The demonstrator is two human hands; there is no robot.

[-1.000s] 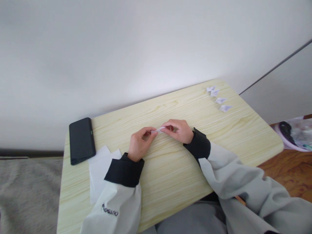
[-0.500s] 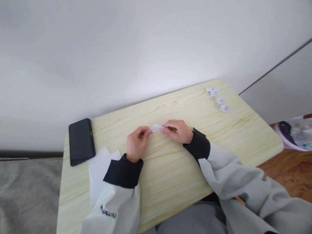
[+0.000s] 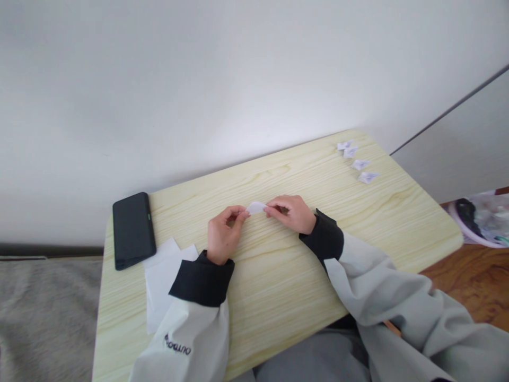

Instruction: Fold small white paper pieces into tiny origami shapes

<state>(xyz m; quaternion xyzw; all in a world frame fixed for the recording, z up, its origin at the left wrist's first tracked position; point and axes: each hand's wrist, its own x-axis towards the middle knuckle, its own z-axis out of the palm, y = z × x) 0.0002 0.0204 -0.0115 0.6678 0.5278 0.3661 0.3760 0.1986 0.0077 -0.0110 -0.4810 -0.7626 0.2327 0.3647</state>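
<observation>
A small folded piece of white paper (image 3: 256, 207) is stretched between my two hands over the middle of the table (image 3: 278, 286). My left hand (image 3: 225, 232) pinches its left end between thumb and fingertips. At the right end, my right hand (image 3: 291, 213) pinches it the same way. The paper bows slightly upward between the fingers. White paper sheets (image 3: 161, 281) lie by my left forearm, partly covered by the sleeve. Several small folded white paper pieces (image 3: 361, 165) stand in a slanting row at the far right of the table.
A black tablet-like device (image 3: 133, 231) lies at the table's left edge, touching or close to the sheets. The white wall (image 3: 238, 79) runs along the table's far edge. On the floor at the right stands a pink-rimmed bin (image 3: 473, 228) with a clear plastic liner.
The folded paper bows up a little more between my fingers. Both hands keep their pinch and have hardly moved.
</observation>
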